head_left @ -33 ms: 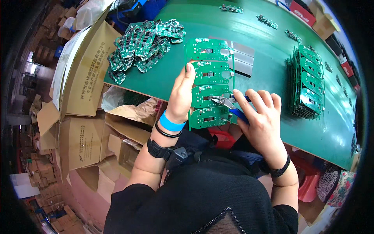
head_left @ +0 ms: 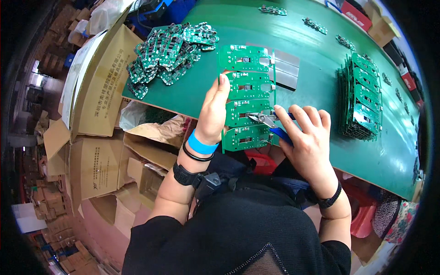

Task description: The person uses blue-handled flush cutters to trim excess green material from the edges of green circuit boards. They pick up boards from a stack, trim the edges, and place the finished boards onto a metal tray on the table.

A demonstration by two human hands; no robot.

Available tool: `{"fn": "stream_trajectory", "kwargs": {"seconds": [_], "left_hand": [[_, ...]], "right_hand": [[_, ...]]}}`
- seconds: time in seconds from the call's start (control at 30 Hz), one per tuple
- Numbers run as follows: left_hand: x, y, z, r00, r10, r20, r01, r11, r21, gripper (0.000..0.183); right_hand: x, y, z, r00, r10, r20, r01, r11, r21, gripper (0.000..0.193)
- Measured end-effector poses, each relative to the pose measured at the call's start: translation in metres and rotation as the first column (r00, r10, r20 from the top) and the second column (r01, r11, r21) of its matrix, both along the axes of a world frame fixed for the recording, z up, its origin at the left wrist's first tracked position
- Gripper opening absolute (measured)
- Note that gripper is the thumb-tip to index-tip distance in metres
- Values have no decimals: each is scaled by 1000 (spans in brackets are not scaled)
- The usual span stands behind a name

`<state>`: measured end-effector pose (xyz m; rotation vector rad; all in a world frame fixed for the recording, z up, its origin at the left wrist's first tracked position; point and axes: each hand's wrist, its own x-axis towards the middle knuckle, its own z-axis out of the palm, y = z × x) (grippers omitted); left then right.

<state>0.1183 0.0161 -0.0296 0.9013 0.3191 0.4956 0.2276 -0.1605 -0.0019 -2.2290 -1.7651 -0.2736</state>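
My left hand [head_left: 213, 110] grips the left edge of a green circuit board panel [head_left: 247, 120], its thumb along the rim and its other fingers hidden underneath. The panel is a column of several joined boards, held over the table's front edge. In my right hand [head_left: 306, 142] is a pair of cutting pliers [head_left: 278, 130] with blue handles. The plier jaws lie over the third board from the top, close to the small part at its centre; whether they touch it I cannot tell. Under the panel's right side sits a grey ridged plate [head_left: 287, 68].
A heap of small circuit boards [head_left: 167, 52] lies at the left of the green table [head_left: 316, 59]. To the right stands a stack of board panels [head_left: 362, 98]. Single boards [head_left: 314, 25] line the far side. Cardboard boxes [head_left: 103, 82] stand beside the table's left edge.
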Motion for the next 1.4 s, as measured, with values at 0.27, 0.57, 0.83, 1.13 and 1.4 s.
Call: {"fn": "stream_trajectory", "kwargs": {"seconds": [0.27,0.57,0.83,1.13,1.4], "left_hand": [[0,4,-7,999,30,-31,-30,1000,9,41],[-21,22,-33,928,-211,306,351,768,-536,68],[-18,7,-45,820,-161,549,525,593,-610,67],[-12,3,-36,857,-199,475,464,700,-543,64],[4,24,-14,987,-160,28,162,958,-237,70]], "right_hand": [[3,2,-8,999,22,38,-24,999,41,64],[25,-12,-9,982,-131,-137,160,962,223,53],[21,-2,-25,976,-162,-148,185,969,161,54],[19,-5,-22,969,-197,-152,226,952,205,55],[11,-25,2,977,-20,-211,38,996,82,62]]}}
